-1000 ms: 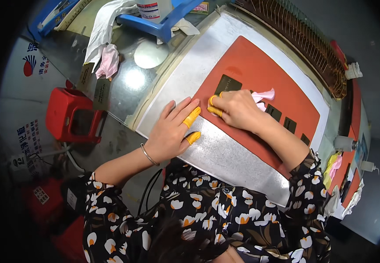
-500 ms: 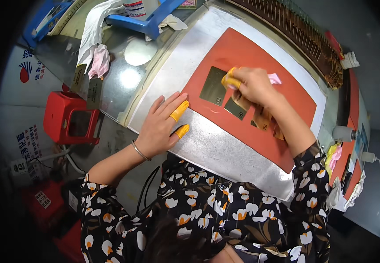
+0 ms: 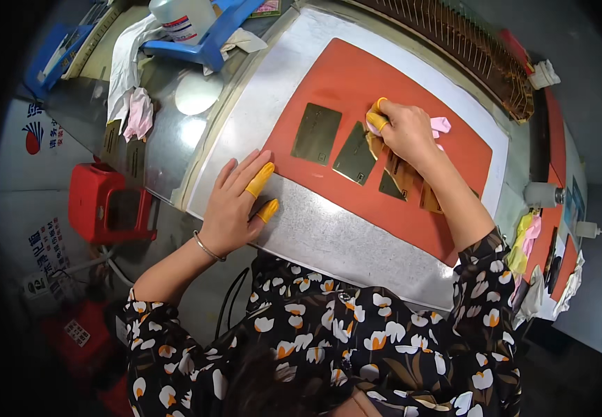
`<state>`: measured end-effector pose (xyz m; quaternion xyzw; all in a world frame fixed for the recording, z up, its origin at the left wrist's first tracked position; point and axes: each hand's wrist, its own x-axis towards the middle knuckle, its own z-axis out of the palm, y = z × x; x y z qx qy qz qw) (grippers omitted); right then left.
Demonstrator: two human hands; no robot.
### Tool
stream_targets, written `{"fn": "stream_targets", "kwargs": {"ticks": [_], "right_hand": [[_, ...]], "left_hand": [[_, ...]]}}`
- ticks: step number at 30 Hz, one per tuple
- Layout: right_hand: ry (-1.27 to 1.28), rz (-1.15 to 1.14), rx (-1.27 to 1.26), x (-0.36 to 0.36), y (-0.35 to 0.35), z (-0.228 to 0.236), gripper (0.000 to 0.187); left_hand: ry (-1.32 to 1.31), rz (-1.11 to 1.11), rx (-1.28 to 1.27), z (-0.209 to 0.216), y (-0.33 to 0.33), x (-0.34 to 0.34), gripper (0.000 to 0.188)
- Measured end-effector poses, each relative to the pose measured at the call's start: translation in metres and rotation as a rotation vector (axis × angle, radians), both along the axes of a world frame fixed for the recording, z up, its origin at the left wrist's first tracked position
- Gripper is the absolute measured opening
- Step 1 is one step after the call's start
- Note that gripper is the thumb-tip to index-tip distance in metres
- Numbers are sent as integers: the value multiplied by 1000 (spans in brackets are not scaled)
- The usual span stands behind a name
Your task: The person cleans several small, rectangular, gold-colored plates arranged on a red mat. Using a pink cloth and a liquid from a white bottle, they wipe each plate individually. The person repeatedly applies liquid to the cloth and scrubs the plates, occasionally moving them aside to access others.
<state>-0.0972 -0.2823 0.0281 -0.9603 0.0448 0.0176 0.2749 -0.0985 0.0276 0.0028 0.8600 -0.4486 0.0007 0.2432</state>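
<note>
Right hand (image 3: pixel 405 132): fingers curled, yellow finger cots on the tips, pinching a pink cloth (image 3: pixel 440 126) and pressing down at the upper corner of the middle brass plate (image 3: pixel 355 153). Left hand (image 3: pixel 235 201): fingers spread, palm flat on the metal worktable (image 3: pixel 328 236), yellow-cotted fingertips just touching the near edge of the red mat (image 3: pixel 356 76); holding nothing. Thin bracelet on the wrist. More brass plates on the mat: one (image 3: pixel 316 133) left of the wiped plate, others partly hidden under the right forearm. Farther left: blue tray (image 3: pixel 207 38) with a clear bottle (image 3: pixel 179 17), white and pink rags (image 3: pixel 130 104), red stool (image 3: pixel 103 205) below table level.
</note>
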Motion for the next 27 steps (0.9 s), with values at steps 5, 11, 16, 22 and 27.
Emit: {"fn": "stream_targets", "kwargs": {"ticks": [5, 11, 16, 22, 27], "right_hand": [[-245, 75, -115, 1, -2, -16, 8], [-317, 189, -158, -8, 0, -20, 8], [-219, 464, -182, -56, 27, -22, 10], [-312, 412, -145, -55, 17, -26, 14], [-158, 156, -111, -31, -7, -15, 13]], "left_hand": [[-4, 6, -28, -3, 0, 1, 53], [5, 11, -21, -2, 0, 2, 53], [-22, 7, -46, -4, 1, -1, 52], [-33, 9, -51, -4, 0, 1, 52], [-22, 3, -55, -3, 1, 0, 53]]}}
